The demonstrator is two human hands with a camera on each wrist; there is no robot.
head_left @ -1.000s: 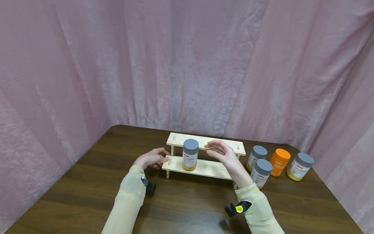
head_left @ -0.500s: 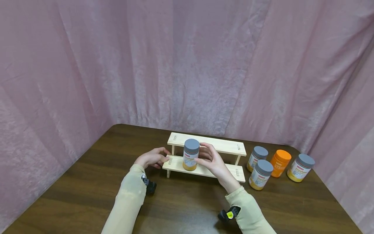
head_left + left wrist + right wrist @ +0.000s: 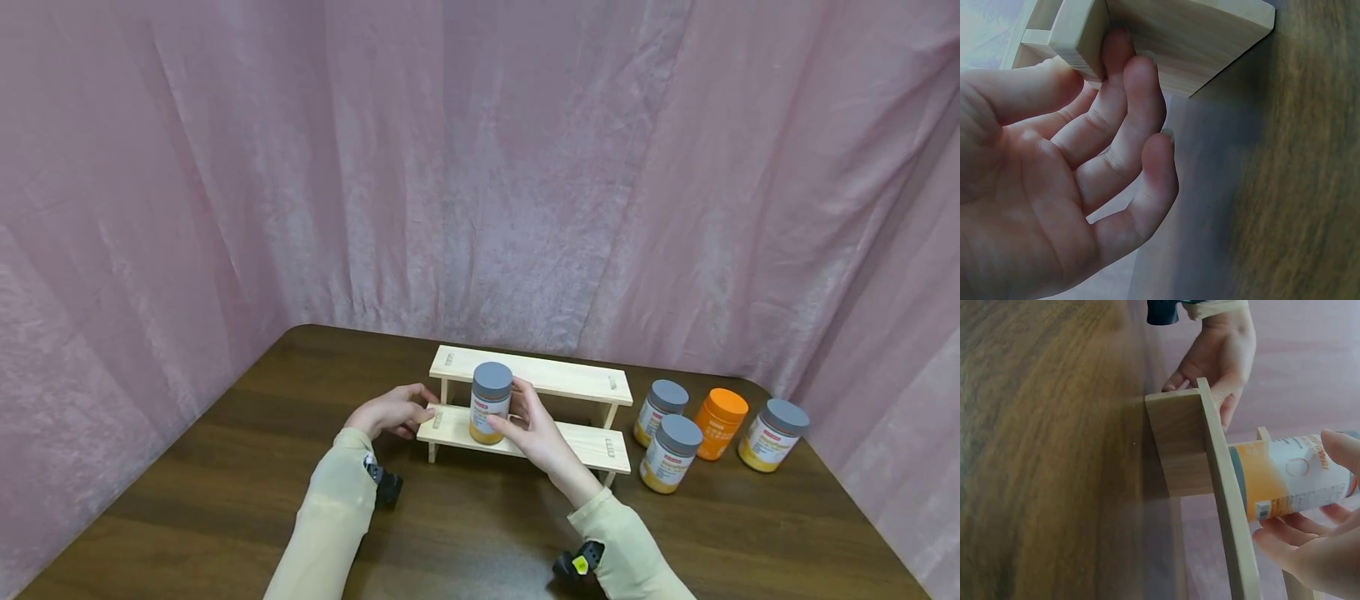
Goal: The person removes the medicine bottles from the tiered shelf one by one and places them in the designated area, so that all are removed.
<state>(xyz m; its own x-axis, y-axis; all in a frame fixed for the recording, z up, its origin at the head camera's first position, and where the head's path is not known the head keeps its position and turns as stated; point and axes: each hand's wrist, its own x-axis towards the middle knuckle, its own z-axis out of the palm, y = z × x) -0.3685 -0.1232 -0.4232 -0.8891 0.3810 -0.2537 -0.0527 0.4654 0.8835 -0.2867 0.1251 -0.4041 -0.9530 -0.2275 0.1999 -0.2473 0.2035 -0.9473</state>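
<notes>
A jar point(image 3: 491, 406) with a grey lid, white label and yellow base stands upright on the lower board of a two-tier wooden shelf point(image 3: 555, 440), left of its middle. My right hand point(image 3: 537, 435) holds the jar from its right side, thumb in front and fingers behind; the right wrist view shows the jar point(image 3: 1297, 475) between thumb and fingers. At the lower board's left end, my left hand point(image 3: 392, 412) pinches the wood. In the left wrist view, the thumb and a finger of the left hand point(image 3: 1054, 169) touch the board end point(image 3: 1082, 37), the other fingers loosely bent.
Right of the shelf, several more jars stand on the brown table point(image 3: 225, 492): a grey-lidded one point(image 3: 660, 410) behind, another point(image 3: 671, 454) in front, an orange jar point(image 3: 721, 423), and a grey-lidded jar point(image 3: 773, 435) farthest right. A pink curtain point(image 3: 525, 167) hangs behind the table.
My right hand has come left and down from above the shelf and taken hold of the jar. The left hand stays at the board's left end. The jar keeps its place.
</notes>
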